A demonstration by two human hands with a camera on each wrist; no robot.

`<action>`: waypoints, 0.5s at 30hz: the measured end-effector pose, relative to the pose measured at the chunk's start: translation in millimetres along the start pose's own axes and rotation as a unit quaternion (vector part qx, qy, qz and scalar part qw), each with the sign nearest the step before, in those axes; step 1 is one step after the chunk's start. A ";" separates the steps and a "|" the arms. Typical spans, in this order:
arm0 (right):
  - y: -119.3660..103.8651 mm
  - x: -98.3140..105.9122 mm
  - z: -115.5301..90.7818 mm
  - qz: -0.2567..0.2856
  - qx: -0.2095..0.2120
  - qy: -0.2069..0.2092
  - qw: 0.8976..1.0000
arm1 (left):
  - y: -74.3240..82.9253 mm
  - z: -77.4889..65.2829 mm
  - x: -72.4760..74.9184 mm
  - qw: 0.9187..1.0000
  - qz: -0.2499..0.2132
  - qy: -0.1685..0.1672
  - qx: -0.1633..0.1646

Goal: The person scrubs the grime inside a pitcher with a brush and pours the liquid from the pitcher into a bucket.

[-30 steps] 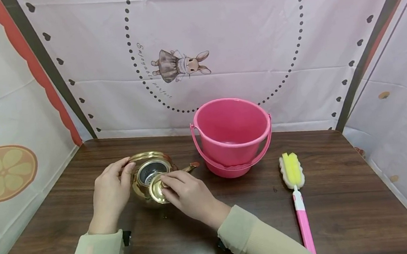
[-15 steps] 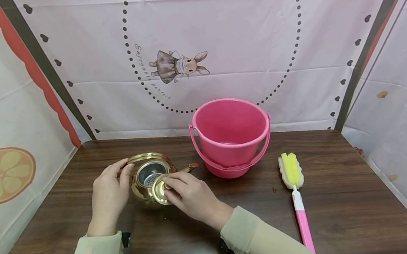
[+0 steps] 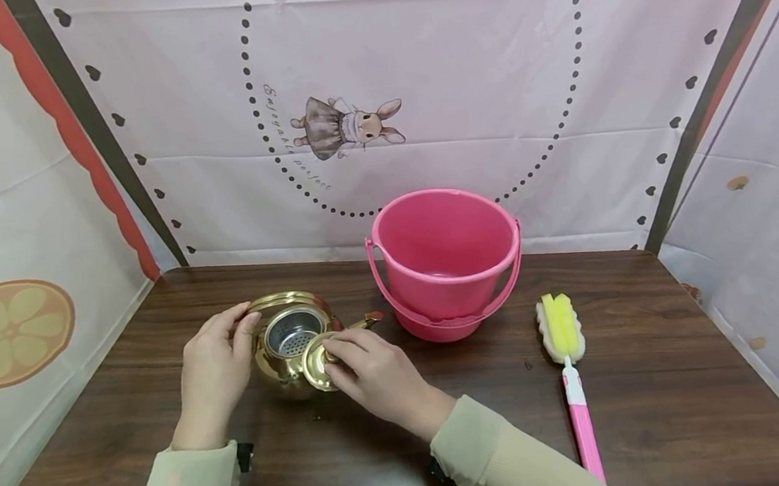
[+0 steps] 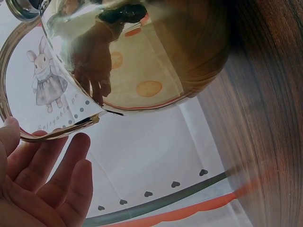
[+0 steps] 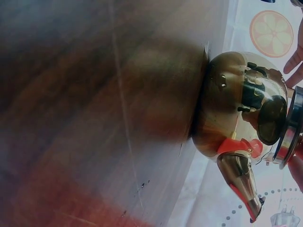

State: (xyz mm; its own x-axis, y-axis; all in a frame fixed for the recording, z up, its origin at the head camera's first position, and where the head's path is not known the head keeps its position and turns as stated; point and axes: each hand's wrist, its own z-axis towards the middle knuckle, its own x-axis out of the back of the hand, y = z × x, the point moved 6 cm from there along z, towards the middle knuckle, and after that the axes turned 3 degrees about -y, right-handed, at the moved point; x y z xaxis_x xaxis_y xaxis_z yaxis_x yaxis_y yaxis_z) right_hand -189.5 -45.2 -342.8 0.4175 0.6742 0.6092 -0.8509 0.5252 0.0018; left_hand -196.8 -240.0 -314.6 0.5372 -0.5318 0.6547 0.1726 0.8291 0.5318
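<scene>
Two hands reach in from the near edge: the left hand (image 3: 214,372) points forward, thumb and fingertips pinching the hoop handle (image 3: 284,296) of one gold teapot (image 3: 275,371), upright on the left part of the table (image 3: 328,471). The right hand (image 3: 380,375) slants leftward, fingers closed on one gold lid (image 3: 315,367), tilted beside the teapot's mouth, where one metal strainer (image 3: 292,334) shows. Rightward stand one pink bucket (image 3: 432,306) and, lying flat, one sponge brush (image 3: 574,390).

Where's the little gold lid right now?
In the head view, left of centre: the right hand pinches the lid at the right side of the uncovered teapot.
</scene>
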 end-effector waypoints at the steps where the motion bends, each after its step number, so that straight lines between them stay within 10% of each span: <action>1: 0.1 0.0 -0.5 0.000 0.000 -0.001 1.000 | 0.4 -0.2 0.1 1.000 -0.001 0.000 -0.001; 15: 0.9 4.9 -2.7 0.002 0.005 -0.003 1.000 | 0.8 -0.3 0.9 1.000 -0.003 -0.001 -0.004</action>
State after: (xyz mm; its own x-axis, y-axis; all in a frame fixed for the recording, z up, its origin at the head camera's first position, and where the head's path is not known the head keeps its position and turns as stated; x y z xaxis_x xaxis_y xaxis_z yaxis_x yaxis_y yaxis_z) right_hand -187.4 -40.0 -342.0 0.4115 0.6732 0.6144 -0.8557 0.5174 0.0063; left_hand -196.0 -239.7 -313.7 0.5347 -0.5374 0.6521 0.1824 0.8269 0.5319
